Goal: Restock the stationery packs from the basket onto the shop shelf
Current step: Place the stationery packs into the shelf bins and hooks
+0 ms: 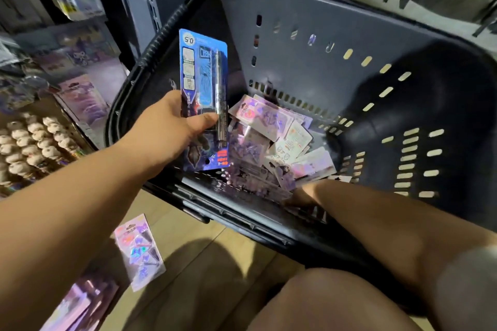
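Note:
My left hand (172, 123) grips a blue carded pen pack (203, 72) and holds it upright over the left rim of the dark plastic basket (309, 43). Thumb lies across the card's front. Several pink and purple stationery packs (271, 142) lie piled on the basket floor. My right forearm reaches down into the basket from the right. My right hand (301, 195) is low at the near wall among the packs, mostly hidden, so its grip cannot be made out. The shop shelf (80, 80) with purple packs stands to the left.
Rows of small pale round trinkets (32, 142) fill a lower shelf at the left. A holographic sticker pack (139, 250) lies on the tan floor, with more pink packs (80, 306) near the bottom left. My knee (330, 303) is at the bottom. Dark shelving uprights (139, 5) rise behind the basket.

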